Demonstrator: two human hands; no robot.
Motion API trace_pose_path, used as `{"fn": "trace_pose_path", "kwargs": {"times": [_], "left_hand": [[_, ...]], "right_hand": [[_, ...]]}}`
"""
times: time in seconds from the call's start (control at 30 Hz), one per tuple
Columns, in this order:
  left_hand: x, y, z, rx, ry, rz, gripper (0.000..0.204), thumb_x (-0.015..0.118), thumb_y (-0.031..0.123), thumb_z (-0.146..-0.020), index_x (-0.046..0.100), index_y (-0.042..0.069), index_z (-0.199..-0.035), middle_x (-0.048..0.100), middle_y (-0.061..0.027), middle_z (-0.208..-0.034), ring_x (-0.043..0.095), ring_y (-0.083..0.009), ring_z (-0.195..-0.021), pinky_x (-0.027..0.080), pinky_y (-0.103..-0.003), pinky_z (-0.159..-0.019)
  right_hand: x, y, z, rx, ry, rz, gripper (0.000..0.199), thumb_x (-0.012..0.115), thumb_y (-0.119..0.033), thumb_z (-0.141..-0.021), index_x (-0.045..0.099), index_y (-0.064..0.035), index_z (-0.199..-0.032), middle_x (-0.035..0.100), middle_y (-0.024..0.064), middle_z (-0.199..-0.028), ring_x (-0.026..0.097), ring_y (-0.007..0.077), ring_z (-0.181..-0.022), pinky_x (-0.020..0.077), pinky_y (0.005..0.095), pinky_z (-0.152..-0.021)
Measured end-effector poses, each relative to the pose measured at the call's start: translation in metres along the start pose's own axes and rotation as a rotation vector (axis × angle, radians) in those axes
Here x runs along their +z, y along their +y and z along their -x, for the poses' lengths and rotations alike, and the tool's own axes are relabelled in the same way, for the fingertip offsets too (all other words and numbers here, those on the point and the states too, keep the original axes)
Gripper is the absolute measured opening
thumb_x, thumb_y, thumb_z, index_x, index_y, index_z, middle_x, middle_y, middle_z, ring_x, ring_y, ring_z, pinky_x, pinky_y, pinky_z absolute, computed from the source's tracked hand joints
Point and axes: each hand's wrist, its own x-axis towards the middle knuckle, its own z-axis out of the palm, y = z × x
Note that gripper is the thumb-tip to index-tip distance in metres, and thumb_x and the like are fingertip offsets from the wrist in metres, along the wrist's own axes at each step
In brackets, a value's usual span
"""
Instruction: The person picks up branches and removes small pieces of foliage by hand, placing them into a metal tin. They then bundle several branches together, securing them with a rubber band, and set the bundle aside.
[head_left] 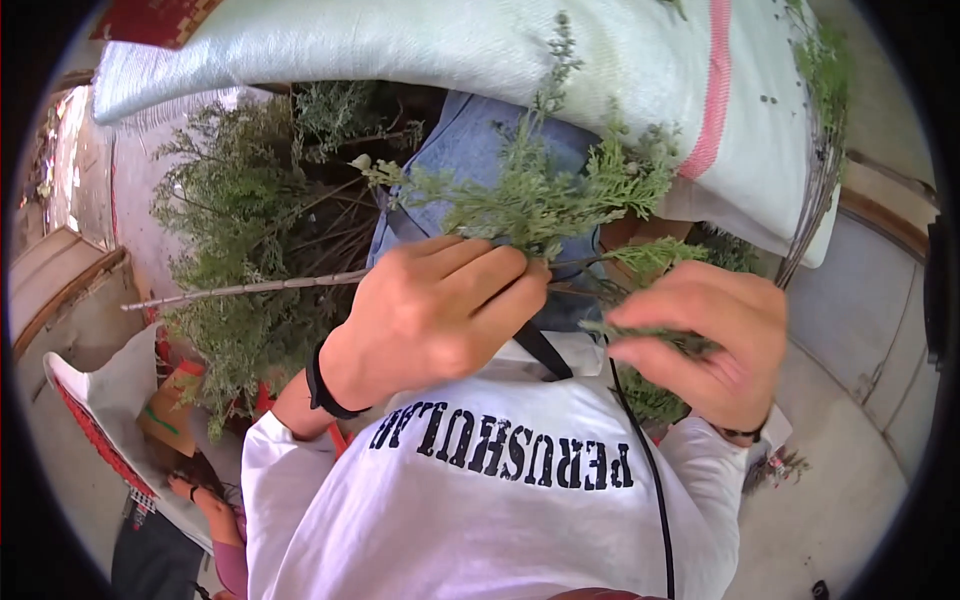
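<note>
Left hand (435, 310) closed around green sprigs (540, 195); right hand (705, 340) pinching one sprig (650, 332). Risk: thin stems snapping or slipping loose onto lap.

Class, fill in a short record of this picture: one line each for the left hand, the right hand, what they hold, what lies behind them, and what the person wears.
left hand: left hand closed in a grip around the stems of a green leafy sprig
right hand: right hand pinching a smaller green twig between fingers and thumb
behind: heap of cut green branches; a pale woven sack with a pink stripe
clothing: white printed shirt, blue jeans, black wristband on the left wrist
</note>
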Motion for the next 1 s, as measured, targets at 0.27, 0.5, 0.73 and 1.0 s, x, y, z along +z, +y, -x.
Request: {"fn": "trace_pose_path", "kwargs": {"times": [0.27, 0.5, 0.73, 1.0], "left_hand": [[0.0, -0.011, 0.007, -0.159, -0.079, 0.163, 0.019, 0.081, 0.005, -0.072, 0.07, 0.001, -0.087, 0.066, -0.0068, -0.076, 0.066, -0.0233, -0.064, 0.054, -0.033, -0.055], [0.006, -0.014, 0.008, -0.169, -0.071, 0.232, 0.02, 0.082, 0.006, -0.072, 0.07, 0.001, -0.086, 0.065, -0.0062, -0.076, 0.066, -0.0231, -0.065, 0.053, -0.034, -0.055], [0.006, -0.018, 0.009, -0.116, -0.101, 0.192, 0.022, 0.083, 0.006, -0.07, 0.072, 0.001, -0.089, 0.064, -0.0052, -0.075, 0.062, -0.0212, -0.062, 0.05, -0.033, -0.052], [0.006, -0.019, 0.009, -0.107, -0.091, 0.178, 0.023, 0.083, 0.006, -0.07, 0.073, 0.001, -0.089, 0.064, -0.005, -0.073, 0.061, -0.0192, -0.059, 0.048, -0.031, -0.048]], "right_hand": [[0.056, 0.045, 0.008, 0.307, 0.033, -0.227, 0.012, 0.078, 0.0, -0.08, 0.073, 0.0015, -0.09, 0.072, 0.0107, -0.082, 0.068, 0.0182, -0.07, 0.051, 0.0285, -0.066], [0.062, 0.052, 0.013, 0.416, 0.064, -0.344, 0.012, 0.078, -0.001, -0.082, 0.073, 0.0025, -0.092, 0.074, 0.0109, -0.087, 0.068, 0.0155, -0.075, 0.0514, 0.0269, -0.071], [0.066, 0.064, 0.018, 0.441, 0.073, -0.434, 0.014, 0.08, 0.0, -0.082, 0.075, 0.0023, -0.094, 0.076, 0.0105, -0.09, 0.068, 0.016, -0.078, 0.0514, 0.0274, -0.073], [0.067, 0.06, 0.014, 0.538, 0.089, -0.495, 0.012, 0.08, 0.001, -0.082, 0.075, 0.0029, -0.092, 0.075, 0.0101, -0.089, 0.068, 0.0147, -0.079, 0.0509, 0.0264, -0.073]]}}
